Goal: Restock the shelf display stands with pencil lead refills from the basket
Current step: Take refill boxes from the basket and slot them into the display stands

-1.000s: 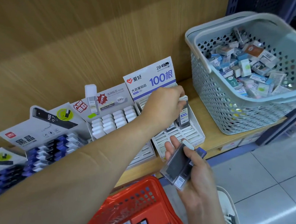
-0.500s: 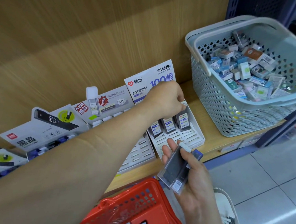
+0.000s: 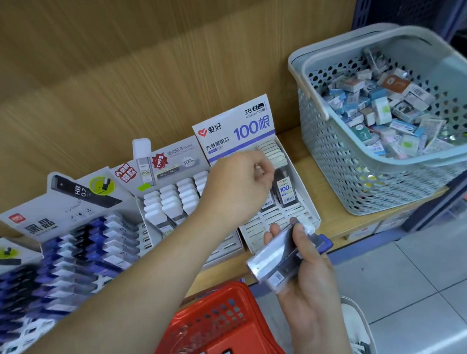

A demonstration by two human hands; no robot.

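Note:
My left hand point(image 3: 237, 188) hovers over the white "100" display stand point(image 3: 311, 214) with its fingers curled and nothing visible in them. Dark refill cases point(image 3: 285, 190) with blue "100" labels stand in the stand's rows, right beside my fingertips. My right hand point(image 3: 311, 290) grips a small stack of dark, clear-cased pencil lead refills point(image 3: 275, 260) just in front of the stand's front edge. Below both hands is the red basket point(image 3: 216, 325), holding a few dark packs.
A grey perforated basket point(image 3: 335, 162) full of small boxes sits on the wooden shelf at the right. Left of the "100" stand are a stand of white-capped refills point(image 3: 175, 197) and an HB 0.7 stand point(image 3: 84, 238) with blue and white packs. A tiled floor lies at the lower right.
My left hand has let go of a refill in the "100" stand and drawn back to the left. My right hand has kept its stack almost still.

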